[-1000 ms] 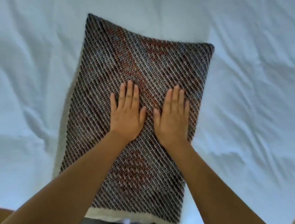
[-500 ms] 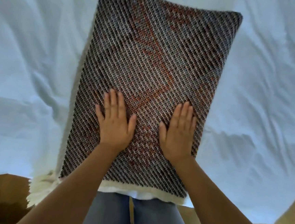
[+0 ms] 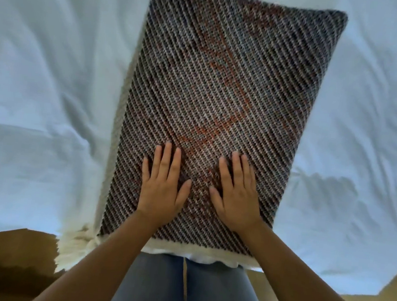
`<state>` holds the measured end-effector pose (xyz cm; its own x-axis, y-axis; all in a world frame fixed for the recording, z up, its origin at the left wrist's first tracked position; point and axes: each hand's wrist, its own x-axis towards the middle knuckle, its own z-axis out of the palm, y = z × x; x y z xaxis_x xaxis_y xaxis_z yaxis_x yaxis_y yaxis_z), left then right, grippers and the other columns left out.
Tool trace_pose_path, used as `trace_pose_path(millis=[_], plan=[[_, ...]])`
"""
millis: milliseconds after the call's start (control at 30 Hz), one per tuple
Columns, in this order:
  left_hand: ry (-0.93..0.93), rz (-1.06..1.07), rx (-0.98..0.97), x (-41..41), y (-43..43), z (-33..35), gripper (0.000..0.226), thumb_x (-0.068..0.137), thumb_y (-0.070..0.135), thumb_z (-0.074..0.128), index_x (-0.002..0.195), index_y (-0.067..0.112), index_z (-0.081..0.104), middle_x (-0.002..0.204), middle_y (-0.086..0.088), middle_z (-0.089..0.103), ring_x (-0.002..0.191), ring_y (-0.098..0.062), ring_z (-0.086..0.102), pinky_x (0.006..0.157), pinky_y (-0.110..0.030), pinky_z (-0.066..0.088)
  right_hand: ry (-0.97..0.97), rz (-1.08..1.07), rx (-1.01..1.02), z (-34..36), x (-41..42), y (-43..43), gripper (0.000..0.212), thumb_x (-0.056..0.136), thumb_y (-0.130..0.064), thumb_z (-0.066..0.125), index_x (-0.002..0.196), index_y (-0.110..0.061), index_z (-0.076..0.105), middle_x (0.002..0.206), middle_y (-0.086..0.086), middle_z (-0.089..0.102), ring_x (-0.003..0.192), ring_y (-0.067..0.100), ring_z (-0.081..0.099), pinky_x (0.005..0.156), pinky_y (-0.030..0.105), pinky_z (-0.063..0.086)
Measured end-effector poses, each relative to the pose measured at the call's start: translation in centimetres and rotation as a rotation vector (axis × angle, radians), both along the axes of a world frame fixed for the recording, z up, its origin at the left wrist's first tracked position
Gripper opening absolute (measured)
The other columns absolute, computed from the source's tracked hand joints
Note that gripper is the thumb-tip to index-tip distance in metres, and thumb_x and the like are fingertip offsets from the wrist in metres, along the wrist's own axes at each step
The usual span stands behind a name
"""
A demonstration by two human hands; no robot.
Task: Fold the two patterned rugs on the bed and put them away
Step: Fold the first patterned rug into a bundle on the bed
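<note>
A patterned rug [image 3: 227, 85] with diagonal dark, grey and orange weave lies folded on the white bed, long side running away from me. Its cream fringe [image 3: 73, 247] hangs over the bed's near edge at the lower left. My left hand [image 3: 162, 185] rests flat on the rug's near part, fingers straight. My right hand [image 3: 235, 193] lies flat beside it, a short gap between the thumbs. Only one rug is visible as a separate piece.
The white, wrinkled bed sheet [image 3: 42, 88] spreads out on both sides of the rug. The bed's near edge [image 3: 13, 227] runs just in front of my legs in blue jeans [image 3: 185, 290]. Brown floor [image 3: 2, 265] shows below.
Both hands have slid back along the rug toward its near edge, staying flat. The view has tilted down, so the bed edge, fringe and my legs now show.
</note>
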<state>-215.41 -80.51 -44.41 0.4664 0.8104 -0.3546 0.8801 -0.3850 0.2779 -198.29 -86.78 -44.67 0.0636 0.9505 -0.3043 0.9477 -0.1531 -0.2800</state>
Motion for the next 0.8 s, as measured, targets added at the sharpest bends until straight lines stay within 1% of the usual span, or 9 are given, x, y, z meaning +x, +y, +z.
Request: trace_pose_path(millis=[100,233,433,500,567,600,667,733,800], plan=[[-0.096,-0.061,0.048,2.4,5.9,0.6,0.065,0.092,0.051,0.02,0.144,0.018,0.002,0.151,-0.004,0.001,0.14,-0.019,-0.002,0.112,-0.039,-0.009,0.003,0.005,0.073,0.4,3.3,4.9,0.063,0.09,-0.044,0.036,0.142,-0.011,0.028,0.147,0.023,0.031,0.139,0.036,0.018,0.109,0.052,0.015],[-0.03,-0.208,0.127,7.2,15.4,0.4,0.066,0.09,0.057,0.009,0.145,0.023,-0.006,0.155,-0.002,-0.005,0.14,-0.017,-0.01,0.111,-0.041,-0.011,-0.025,0.033,0.055,0.2,8.1,12.7,0.067,0.09,-0.05,0.04,0.147,-0.021,0.017,0.155,0.017,0.014,0.142,0.034,0.007,0.111,0.046,0.002],[0.077,-0.381,0.197,11.7,26.3,-1.2,0.083,0.081,0.071,0.006,0.148,0.023,-0.001,0.157,-0.008,0.004,0.144,-0.025,-0.001,0.111,-0.044,-0.009,-0.117,0.058,-0.048,-1.3,14.0,20.6,0.088,0.078,-0.077,0.022,0.147,-0.029,-0.003,0.158,0.01,-0.004,0.144,0.027,-0.007,0.111,0.042,-0.012],[0.103,-0.381,0.166,11.9,29.2,-1.3,0.095,0.073,0.078,0.006,0.148,0.021,0.005,0.155,-0.01,0.013,0.143,-0.027,0.006,0.111,-0.046,-0.008,-0.109,0.078,-0.07,-1.8,15.4,22.2,0.096,0.071,-0.082,0.023,0.146,-0.03,-0.006,0.158,0.008,-0.006,0.144,0.025,-0.008,0.11,0.042,-0.014],[0.135,-0.393,0.138,11.8,31.7,-1.2,0.105,0.066,0.085,0.012,0.145,0.017,0.02,0.148,-0.013,0.03,0.138,-0.029,0.023,0.113,-0.049,-0.001,-0.098,0.087,-0.077,-2.2,16.6,23.3,0.103,0.066,-0.084,0.031,0.146,-0.031,-0.007,0.158,0.007,-0.005,0.144,0.025,-0.008,0.11,0.041,-0.014],[0.145,-0.411,0.13,11.9,32.8,-1.1,0.108,0.062,0.09,0.017,0.14,0.016,0.031,0.139,-0.014,0.042,0.129,-0.03,0.035,0.112,-0.05,0.01,-0.084,0.08,-0.084,-2.3,17.2,23.8,0.107,0.064,-0.085,0.036,0.146,-0.031,-0.006,0.158,0.007,-0.003,0.144,0.025,-0.007,0.111,0.041,-0.013],[0.167,-0.448,0.09,12.2,34.8,-0.5,0.11,0.048,0.097,0.024,0.122,0.018,0.047,0.113,-0.009,0.059,0.102,-0.028,0.053,0.096,-0.045,0.036,-0.048,0.066,-0.106,-2.3,18.3,25.0,0.113,0.059,-0.086,0.042,0.147,-0.03,-0.001,0.157,0.007,0.006,0.144,0.026,0.001,0.113,0.043,-0.009],[0.272,-0.438,-0.071,12.6,36.7,0.3,0.11,0.036,0.099,0.034,0.113,0.023,0.048,0.101,-0.002,0.063,0.09,-0.024,0.057,0.085,-0.038,0.042,-0.042,0.078,-0.134,-1.9,19.2,26.4,0.113,0.054,-0.086,0.046,0.145,-0.027,0.014,0.15,0.009,0.024,0.138,0.03,0.018,0.114,0.047,0.004],[0.423,-0.402,-0.263,13.2,37.9,1.3,0.112,0.028,0.095,0.045,0.116,0.025,0.048,0.107,-0.001,0.061,0.097,-0.024,0.055,0.086,-0.037,0.042,-0.064,0.076,-0.159,-1.3,20.3,28.0,0.107,0.048,-0.086,0.049,0.133,-0.024,0.034,0.132,0.012,0.043,0.122,0.032,0.039,0.105,0.047,0.028]])
